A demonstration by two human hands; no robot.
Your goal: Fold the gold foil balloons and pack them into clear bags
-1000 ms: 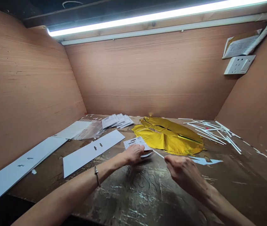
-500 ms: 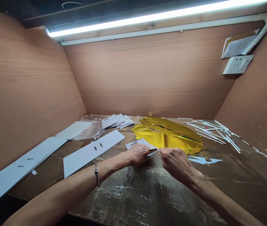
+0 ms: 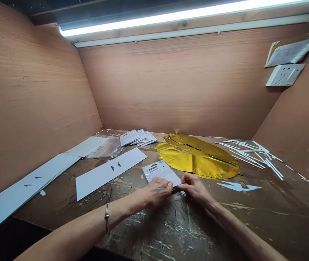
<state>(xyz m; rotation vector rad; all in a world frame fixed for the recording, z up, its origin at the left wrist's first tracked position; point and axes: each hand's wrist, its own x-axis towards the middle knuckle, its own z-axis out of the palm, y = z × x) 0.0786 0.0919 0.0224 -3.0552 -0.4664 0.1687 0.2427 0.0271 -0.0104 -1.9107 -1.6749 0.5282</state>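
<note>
A white printed packet (image 3: 162, 172) with a hang slot lies at the middle of the table, its near edge between my hands. My left hand (image 3: 158, 190) is closed on that near edge from the left. From the right, my right hand (image 3: 195, 188) pinches the packet's near right corner, where some clear film shows. Yellow foil sheets (image 3: 198, 159) lie flat just behind my right hand. A white card strip (image 3: 112, 172) with two small cut-outs rests to the left of the packet.
Similar packets (image 3: 138, 137) are stacked at the back, beside clear plastic bags (image 3: 105, 148). Long white strips (image 3: 32, 181) lie at the left. Several white sticks (image 3: 248, 152) are scattered at the back right, with a cut white piece (image 3: 238, 186) nearer.
The packet now lies flatter, with more of its printed face showing. My right hand has moved in against its near corner, close to my left hand. The camera view has shifted slightly.
</note>
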